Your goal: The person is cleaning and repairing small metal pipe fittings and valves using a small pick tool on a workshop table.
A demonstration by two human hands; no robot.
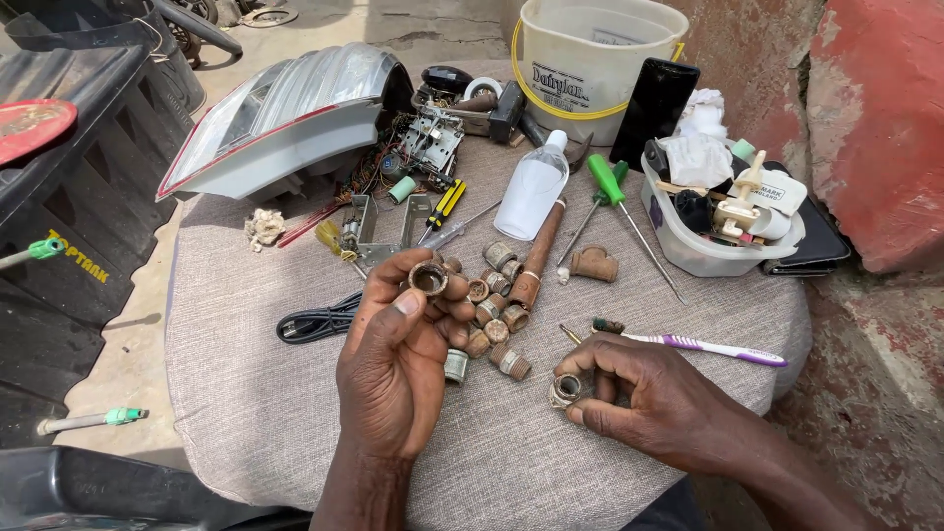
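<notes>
My left hand (pixel 398 349) is raised over a cloth-covered table (pixel 246 413) and grips a short rusty ring-shaped pipe fitting (pixel 429 277) between thumb and fingers, its open end facing up. My right hand (pixel 644 393) rests on the cloth and pinches a second rusty fitting (pixel 564 390) at its fingertips. Between the hands lies a cluster of several rusty fittings (pixel 495 320), along with a long rusty pipe (pixel 538 256) and a rusty elbow (pixel 593 264). A purple and white toothbrush (pixel 703 346) lies just beyond my right hand.
A car tail lamp (pixel 285 118), a bare circuit assembly (pixel 428 143), screwdrivers (pixel 615 202), a clear bottle (pixel 533 187), a black cable (pixel 317 321), a white bucket (pixel 590 59) and a plastic tub of parts (pixel 718 211) crowd the far side. A red wall (pixel 875 128) rises at right.
</notes>
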